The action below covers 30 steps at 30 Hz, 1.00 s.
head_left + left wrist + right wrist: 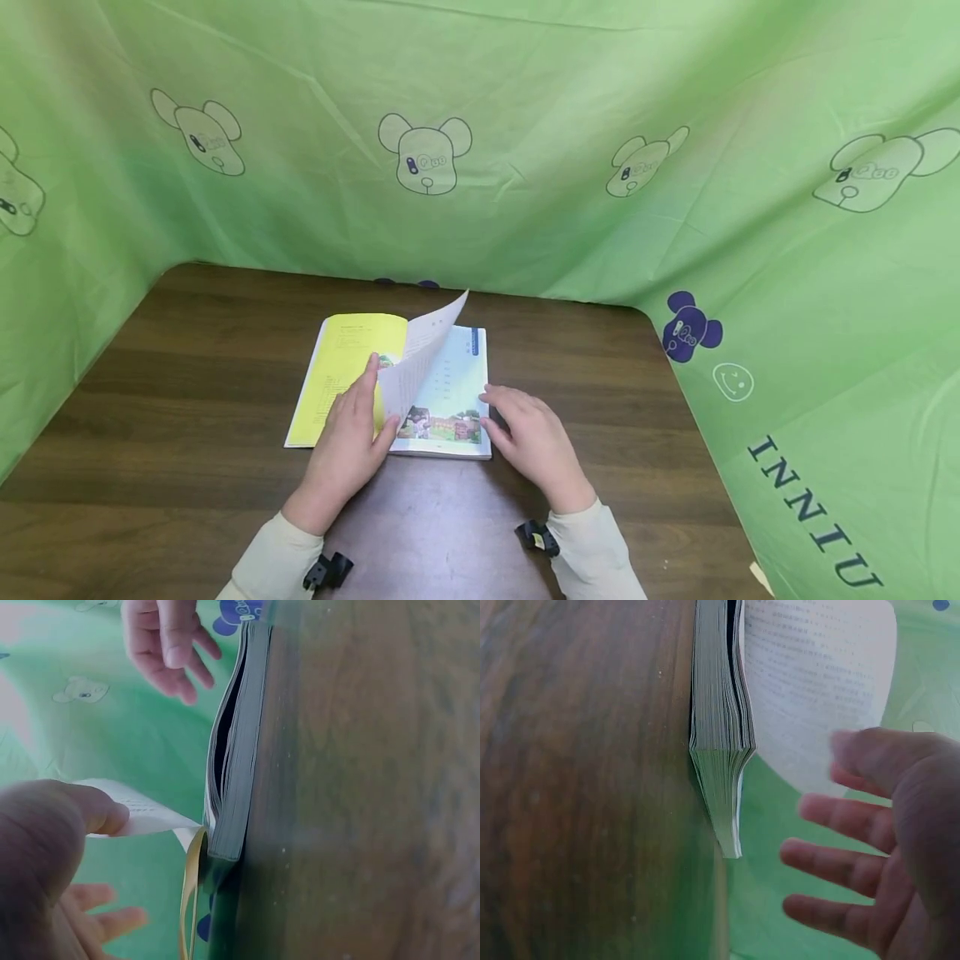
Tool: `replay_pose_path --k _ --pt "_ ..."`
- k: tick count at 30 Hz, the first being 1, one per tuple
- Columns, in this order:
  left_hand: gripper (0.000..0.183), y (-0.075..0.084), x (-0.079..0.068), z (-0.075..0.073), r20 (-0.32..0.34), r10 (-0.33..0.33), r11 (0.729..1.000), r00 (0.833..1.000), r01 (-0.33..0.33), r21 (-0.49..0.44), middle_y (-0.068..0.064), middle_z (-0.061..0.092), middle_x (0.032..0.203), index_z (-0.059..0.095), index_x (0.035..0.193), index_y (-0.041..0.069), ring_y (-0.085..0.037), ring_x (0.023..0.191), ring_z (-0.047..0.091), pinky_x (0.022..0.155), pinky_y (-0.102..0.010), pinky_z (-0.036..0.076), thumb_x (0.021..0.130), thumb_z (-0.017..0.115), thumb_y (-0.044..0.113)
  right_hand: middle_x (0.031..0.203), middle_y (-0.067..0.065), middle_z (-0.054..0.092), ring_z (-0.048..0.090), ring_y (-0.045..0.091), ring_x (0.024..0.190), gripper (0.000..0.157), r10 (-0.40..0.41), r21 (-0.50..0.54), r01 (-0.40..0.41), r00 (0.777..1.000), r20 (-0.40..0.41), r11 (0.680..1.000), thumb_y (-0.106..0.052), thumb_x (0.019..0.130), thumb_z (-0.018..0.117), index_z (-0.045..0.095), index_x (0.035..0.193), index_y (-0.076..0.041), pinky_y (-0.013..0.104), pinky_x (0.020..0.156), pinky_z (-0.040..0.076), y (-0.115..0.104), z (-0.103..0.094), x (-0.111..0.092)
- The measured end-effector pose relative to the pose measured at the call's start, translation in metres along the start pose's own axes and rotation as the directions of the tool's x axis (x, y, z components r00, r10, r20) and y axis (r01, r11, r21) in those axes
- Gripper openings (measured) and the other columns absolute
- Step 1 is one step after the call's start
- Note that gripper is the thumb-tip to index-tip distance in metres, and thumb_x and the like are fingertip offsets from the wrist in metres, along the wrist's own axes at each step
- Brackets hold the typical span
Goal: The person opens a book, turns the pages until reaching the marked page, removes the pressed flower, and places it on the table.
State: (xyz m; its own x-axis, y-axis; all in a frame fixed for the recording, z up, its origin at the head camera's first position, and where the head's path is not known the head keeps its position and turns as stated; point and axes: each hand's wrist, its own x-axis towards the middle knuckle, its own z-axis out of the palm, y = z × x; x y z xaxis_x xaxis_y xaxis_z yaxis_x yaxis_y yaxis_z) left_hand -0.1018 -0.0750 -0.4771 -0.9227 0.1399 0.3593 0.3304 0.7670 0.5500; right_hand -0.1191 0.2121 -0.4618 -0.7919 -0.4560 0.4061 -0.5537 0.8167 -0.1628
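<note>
A book [450, 375] lies spread on the table, with a yellow page [352, 342] at its left and a printed, illustrated page at its right. Between these, one loose page [427, 342] stands up and curves to the right at its top. My left hand [345, 442] is at this raised page, fingers extended on its left and thumb against its lower part. In the left wrist view the thumb [101, 812] overlaps the white page. My right hand [536, 437] is beside the book's right edge, fingers spread and holding nothing; contact with the edge is unclear.
The dark wooden table [187, 400] extends around the book. A green curtain [525, 225] with cartoon bear heads hangs behind it and along both sides. Black wrist devices [327, 572] sit at both sleeve cuffs.
</note>
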Motion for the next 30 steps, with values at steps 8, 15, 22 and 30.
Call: replay_pose_path --k 8,15,22,30 --pt "0.116 -0.0034 0.0044 -0.0002 -0.258 0.221 0.975 0.94 -0.218 0.042 -0.026 0.013 0.167 0.005 0.164 0.011 -0.045 0.149 0.028 0.115 -0.059 0.032 0.078 0.083 0.005 0.139 0.004 0.066 0.06 0.024 0.132 0.032 0.04 0.02 -0.043 0.99 0.137 0.999 -0.028 0.095 0.074 0.071 0.126 -0.016 0.048 0.109 0.047 -0.0028 -0.0033 -0.0046" --pt "0.109 -0.0051 0.002 -0.0056 -0.253 0.229 0.967 0.94 -0.191 0.167 -0.023 0.001 0.17 0.023 0.163 0.017 -0.05 0.154 0.003 0.116 -0.077 0.003 0.074 0.083 0.001 0.146 0.005 0.061 0.055 0.025 0.138 0.038 -0.014 0.072 0.002 0.986 0.167 0.997 -0.027 0.096 0.072 0.068 0.132 -0.013 0.052 0.114 0.042 -0.0019 -0.0013 -0.009" --pt "0.095 -0.0074 0.0023 -0.0079 -0.196 0.159 0.971 0.968 -0.117 0.211 -0.017 -0.001 0.172 0.045 0.156 0.016 -0.051 0.154 -0.004 0.107 -0.084 -0.009 0.072 0.085 -0.002 0.153 0.006 0.054 0.048 0.027 0.144 0.045 -0.05 0.101 0.031 0.981 0.189 0.994 -0.032 0.097 0.072 0.064 0.138 -0.014 0.053 0.118 0.036 -0.0005 0.0017 -0.0074" --pt "0.082 -0.0082 0.0012 -0.0068 -0.079 0.08 0.968 0.994 -0.058 0.245 -0.015 0.008 0.173 0.053 0.151 0.02 -0.052 0.154 0.005 0.105 -0.087 -0.001 0.077 0.078 -0.006 0.159 0.005 0.047 0.039 0.027 0.15 0.058 -0.061 0.113 0.034 0.968 0.245 0.993 -0.036 0.096 0.073 0.056 0.148 -0.017 0.055 0.122 0.029 -0.001 0.0041 -0.0055"
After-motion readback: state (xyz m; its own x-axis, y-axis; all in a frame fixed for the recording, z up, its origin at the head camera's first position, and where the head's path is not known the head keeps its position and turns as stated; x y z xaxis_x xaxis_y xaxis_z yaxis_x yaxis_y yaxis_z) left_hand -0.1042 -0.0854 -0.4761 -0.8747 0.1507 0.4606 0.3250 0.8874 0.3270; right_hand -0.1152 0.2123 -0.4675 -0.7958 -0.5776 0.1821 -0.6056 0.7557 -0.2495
